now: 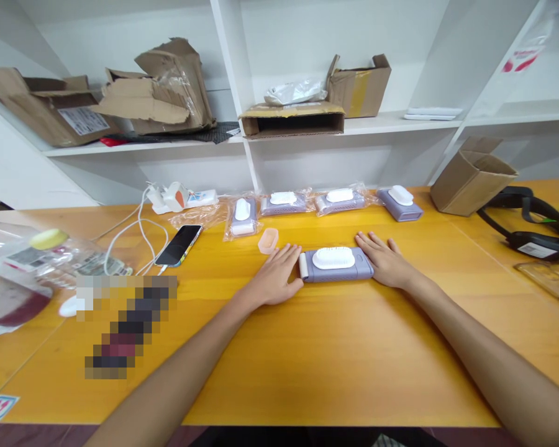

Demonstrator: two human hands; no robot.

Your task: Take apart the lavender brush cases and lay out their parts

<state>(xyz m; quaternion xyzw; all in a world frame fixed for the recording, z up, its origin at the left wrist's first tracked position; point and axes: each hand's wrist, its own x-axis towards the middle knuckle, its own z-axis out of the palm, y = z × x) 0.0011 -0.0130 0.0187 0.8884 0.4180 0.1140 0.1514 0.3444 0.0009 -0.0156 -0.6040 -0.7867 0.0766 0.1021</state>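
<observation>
Between the two hands: a purple device [336, 264] with a white oval pad on top lies flat on the desk [335, 360], its long side running from hand to hand and its white roller end toward the left hand.
Left hand [276, 277]: palm down on the desk, fingers stretched out and close together, gripping nothing; its thumb side lies against the device's roller end.
Right hand [384, 261]: likewise flat and fully opened, palm down, nothing in its grasp; its thumb edge meets the device's other end.
Just beyond the left hand's fingertips: a small pale pink cap [268, 241], apart from the fingers.
Further beyond both hands: a row of wrapped devices [284, 202] in clear film, with one unwrapped device [400, 203] beyond the right hand's fingertips.
Left of the left hand: a dark phone [179, 244] lying face up, with white cables [140, 233] curling beside it.
Right of the right hand, well apart: a tipped cardboard box [472, 177] and a black headset [531, 226].
</observation>
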